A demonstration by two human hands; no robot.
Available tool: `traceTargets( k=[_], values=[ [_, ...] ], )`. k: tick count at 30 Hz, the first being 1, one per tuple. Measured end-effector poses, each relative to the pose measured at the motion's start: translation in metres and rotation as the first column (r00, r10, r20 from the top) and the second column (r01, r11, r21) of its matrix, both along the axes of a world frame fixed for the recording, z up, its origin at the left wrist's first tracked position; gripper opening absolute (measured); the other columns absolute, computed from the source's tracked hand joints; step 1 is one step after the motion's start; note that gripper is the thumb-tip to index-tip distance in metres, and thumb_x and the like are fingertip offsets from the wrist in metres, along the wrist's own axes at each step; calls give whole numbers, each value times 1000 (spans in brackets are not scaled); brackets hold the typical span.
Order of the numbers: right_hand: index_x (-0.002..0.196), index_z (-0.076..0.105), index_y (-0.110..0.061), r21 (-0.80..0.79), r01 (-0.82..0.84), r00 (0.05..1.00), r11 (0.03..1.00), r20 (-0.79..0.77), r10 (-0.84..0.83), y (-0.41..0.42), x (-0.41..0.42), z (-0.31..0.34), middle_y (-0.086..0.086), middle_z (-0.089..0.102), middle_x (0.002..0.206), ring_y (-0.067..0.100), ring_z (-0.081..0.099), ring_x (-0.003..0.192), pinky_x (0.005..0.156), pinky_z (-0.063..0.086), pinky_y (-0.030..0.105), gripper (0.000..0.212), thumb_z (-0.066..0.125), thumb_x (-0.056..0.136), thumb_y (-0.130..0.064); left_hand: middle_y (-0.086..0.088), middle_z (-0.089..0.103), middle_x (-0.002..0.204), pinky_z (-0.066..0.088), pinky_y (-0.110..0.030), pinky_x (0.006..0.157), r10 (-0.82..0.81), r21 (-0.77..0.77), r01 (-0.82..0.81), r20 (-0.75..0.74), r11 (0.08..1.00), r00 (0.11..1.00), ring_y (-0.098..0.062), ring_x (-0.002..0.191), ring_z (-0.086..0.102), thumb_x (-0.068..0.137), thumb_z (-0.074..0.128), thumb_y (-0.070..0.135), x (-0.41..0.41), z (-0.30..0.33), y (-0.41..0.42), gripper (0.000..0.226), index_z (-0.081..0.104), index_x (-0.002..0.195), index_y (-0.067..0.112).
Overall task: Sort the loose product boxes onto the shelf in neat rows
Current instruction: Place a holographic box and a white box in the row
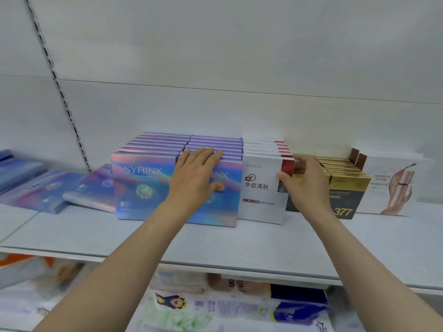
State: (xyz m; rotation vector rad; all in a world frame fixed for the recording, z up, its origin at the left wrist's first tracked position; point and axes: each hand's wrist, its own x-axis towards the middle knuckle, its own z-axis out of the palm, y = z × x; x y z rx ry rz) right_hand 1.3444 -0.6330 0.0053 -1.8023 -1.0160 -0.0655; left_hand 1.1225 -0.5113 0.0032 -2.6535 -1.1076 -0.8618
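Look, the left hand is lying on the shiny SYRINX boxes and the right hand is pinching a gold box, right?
Not quite. The left hand does lie flat on the SYRINX boxes, but the right hand pinches the front white box with a red corner, not a gold one. The head view shows this.

On the shelf [215, 238], two rows of SYRINX boxes [143, 188] stand upright side by side, front to back. Right of them runs a row of acne-care boxes [261, 200], then a row of 377 boxes [345, 188]. Loose boxes [48, 190] lie flat at far left.
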Motion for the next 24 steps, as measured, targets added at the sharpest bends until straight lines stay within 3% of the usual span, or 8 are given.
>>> traceTargets(
  k=[2,4,16,21,24],
  values=[
    [140,40,-25,-52,5,1000,999,25,-4,4,-3,-4,-7,53,128,13,51,117,92,50,38,77,82,77,-32,0,38,153,10,-37,118,-6,24,6,8,1000,1000,-22,142,29,78,74,47,-1,-2,0,83,36,148,23],
    [140,38,-25,-93,-3,997,996,72,10,8,-4,-6,-4,50,134,17,49,122,95,49,40,81,83,73,-34,-1,39,152,12,-38,117,-7,41,7,1,999,1000,-23,141,31,77,74,47,-1,-2,1,83,38,147,22],
    [145,35,-15,-191,76,985,979,166,-44,7,-18,3,9,47,139,27,42,129,102,40,41,83,80,77,-31,1,37,152,13,-35,115,-15,10,15,-7,1000,1000,-21,141,30,80,70,49,-1,2,-1,81,35,149,23],
    [148,29,-9,-342,201,941,918,329,-84,3,-40,38,17,38,148,34,33,136,107,36,46,81,68,86,-45,-1,38,151,19,-35,114,-99,-163,103,27,981,995,-22,140,30,83,67,51,-15,27,0,83,30,150,20],
    [148,37,-11,-330,152,906,932,422,1,5,-77,74,13,38,150,31,30,139,109,33,42,69,62,92,-43,-6,42,149,28,-37,112,-128,-242,152,114,958,985,-25,138,35,84,66,51,-53,58,8,79,34,148,17]
  ],
)
